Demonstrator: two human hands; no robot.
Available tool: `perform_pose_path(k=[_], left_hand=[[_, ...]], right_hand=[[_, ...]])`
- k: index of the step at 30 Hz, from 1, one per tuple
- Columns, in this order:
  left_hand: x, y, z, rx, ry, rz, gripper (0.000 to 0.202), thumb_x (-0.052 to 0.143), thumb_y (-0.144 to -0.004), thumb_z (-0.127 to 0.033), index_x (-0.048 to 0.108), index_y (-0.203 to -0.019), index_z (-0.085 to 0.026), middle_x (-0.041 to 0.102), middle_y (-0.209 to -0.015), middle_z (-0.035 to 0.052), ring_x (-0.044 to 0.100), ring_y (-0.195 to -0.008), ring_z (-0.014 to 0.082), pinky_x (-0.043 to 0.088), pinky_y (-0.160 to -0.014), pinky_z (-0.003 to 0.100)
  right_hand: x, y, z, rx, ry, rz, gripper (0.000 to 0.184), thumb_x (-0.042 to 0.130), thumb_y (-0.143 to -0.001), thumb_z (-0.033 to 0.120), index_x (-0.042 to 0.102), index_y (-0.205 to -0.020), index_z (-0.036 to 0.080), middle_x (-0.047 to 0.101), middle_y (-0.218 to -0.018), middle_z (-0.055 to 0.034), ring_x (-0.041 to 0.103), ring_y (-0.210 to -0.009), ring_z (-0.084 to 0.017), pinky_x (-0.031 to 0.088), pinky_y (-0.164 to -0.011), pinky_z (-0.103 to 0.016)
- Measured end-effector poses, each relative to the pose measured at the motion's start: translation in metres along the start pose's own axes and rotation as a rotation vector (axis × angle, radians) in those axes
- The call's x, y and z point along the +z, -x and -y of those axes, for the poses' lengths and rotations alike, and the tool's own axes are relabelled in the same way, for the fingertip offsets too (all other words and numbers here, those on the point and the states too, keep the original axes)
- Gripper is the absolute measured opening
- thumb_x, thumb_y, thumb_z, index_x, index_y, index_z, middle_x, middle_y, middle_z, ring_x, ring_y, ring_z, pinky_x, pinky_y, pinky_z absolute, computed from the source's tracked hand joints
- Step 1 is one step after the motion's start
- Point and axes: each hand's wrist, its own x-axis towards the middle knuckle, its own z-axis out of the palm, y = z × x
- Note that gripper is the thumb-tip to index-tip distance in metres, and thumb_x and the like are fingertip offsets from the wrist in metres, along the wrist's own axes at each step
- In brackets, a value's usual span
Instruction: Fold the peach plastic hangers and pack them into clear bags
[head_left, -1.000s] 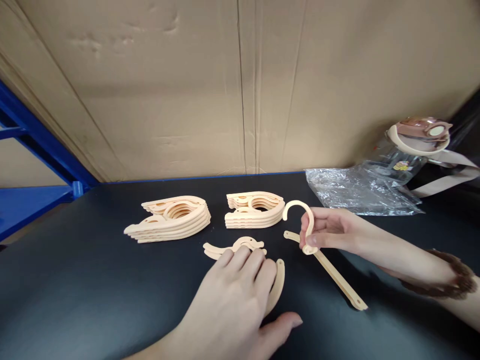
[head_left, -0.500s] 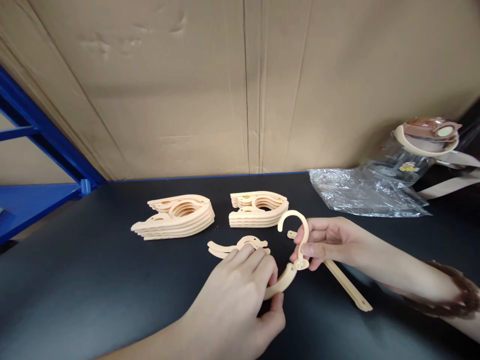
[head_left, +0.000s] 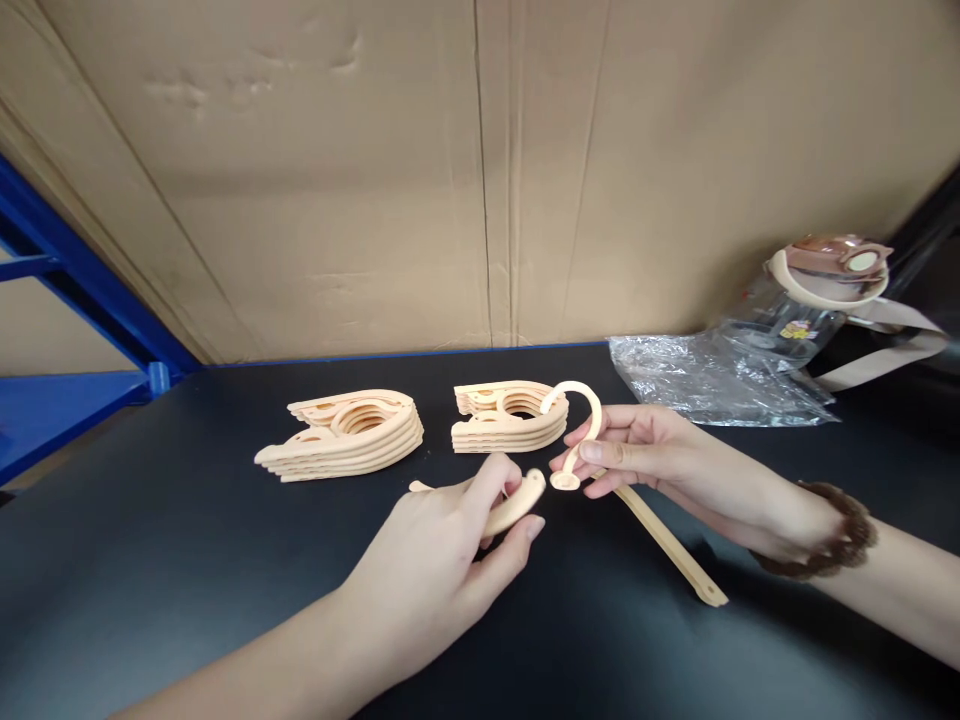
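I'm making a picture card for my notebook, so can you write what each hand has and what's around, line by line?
Left hand: holds a curved cream piece
Right hand: holds a cream hook
Near right hand: a straight piece, partly hidden
Behind hands: left stack and right stack, both cream
Back right: clear plastic bag, bottle with brown lid
Surface: black tabletop

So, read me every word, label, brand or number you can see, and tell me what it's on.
No readable text anywhere.
Bottle: its small yellow-and-pink sticker is too small to tell whether it carries lettering.
Clear plastic bag: no print I can make out.
Cardboard: creases and dents, no lettering visible.
Hook and curved piece in the hands: no visible markings.
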Motion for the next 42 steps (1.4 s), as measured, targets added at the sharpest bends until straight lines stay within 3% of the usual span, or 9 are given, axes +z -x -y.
perform_pose_path(k=[4, 13, 19, 25, 31, 42], left_hand=[[0.001, 0.002, 0.004, 0.075, -0.076, -0.043, 0.013, 0.038, -0.103, -0.029, 0.043, -0.091, -0.025, 0.048, -0.063, -0.0096, 0.044, -0.047, 0.0129, 0.026, -0.050, 0.024], [0.009, 0.002, 0.010, 0.231, -0.154, -0.105, 0.018, 0.032, -0.108, -0.027, 0.046, -0.097, -0.023, 0.058, -0.080, -0.0030, 0.049, -0.071, 0.0179, 0.030, -0.055, 0.027], [0.011, 0.001, 0.011, 0.290, -0.157, -0.121, 0.022, 0.031, -0.109, -0.027, 0.049, -0.099, -0.021, 0.064, -0.092, -0.0005, 0.046, -0.074, 0.0184, 0.032, -0.065, 0.031], [0.015, 0.000, 0.013, 0.341, -0.176, -0.142, 0.028, 0.026, -0.110, -0.029, 0.050, -0.097, -0.020, 0.066, -0.099, 0.0012, 0.047, -0.074, 0.0180, 0.031, -0.068, 0.032], [0.018, -0.001, 0.014, 0.400, -0.246, -0.204, 0.029, 0.028, -0.110, -0.027, 0.053, -0.097, -0.019, 0.066, -0.092, 0.0004, 0.049, -0.075, 0.0181, 0.029, -0.068, 0.032], [0.013, -0.004, 0.007, 0.393, -0.331, -0.162, 0.035, 0.027, -0.110, -0.024, 0.058, -0.096, -0.016, 0.070, -0.088, 0.0015, 0.055, -0.067, 0.0155, 0.032, -0.066, 0.032]], right_hand=[[0.005, 0.001, -0.003, 0.012, -0.078, -0.015, 0.014, 0.072, -0.089, 0.033, 0.072, -0.096, 0.021, 0.075, -0.095, -0.0011, 0.070, -0.091, -0.012, 0.056, -0.084, -0.022], [0.010, 0.001, -0.007, 0.038, -0.192, -0.040, 0.025, 0.075, -0.087, 0.034, 0.066, -0.106, 0.020, 0.071, -0.089, 0.0007, 0.068, -0.084, -0.009, 0.058, -0.082, -0.022], [0.011, -0.001, -0.009, 0.049, -0.204, -0.020, 0.027, 0.074, -0.087, 0.032, 0.063, -0.109, 0.019, 0.069, -0.088, 0.0006, 0.067, -0.082, -0.009, 0.058, -0.083, -0.023], [0.009, -0.003, -0.012, 0.049, -0.180, 0.025, 0.021, 0.072, -0.089, 0.034, 0.062, -0.100, 0.019, 0.069, -0.088, 0.0010, 0.068, -0.080, -0.009, 0.058, -0.080, -0.021], [0.010, -0.001, -0.014, 0.040, -0.106, 0.004, 0.017, 0.072, -0.089, 0.031, 0.062, -0.094, 0.018, 0.071, -0.083, 0.0014, 0.070, -0.079, -0.009, 0.057, -0.078, -0.021], [0.019, 0.001, -0.008, 0.024, -0.046, -0.105, 0.033, 0.081, -0.077, 0.042, 0.061, -0.089, 0.018, 0.068, -0.076, 0.0029, 0.067, -0.072, -0.010, 0.057, -0.073, -0.024]])
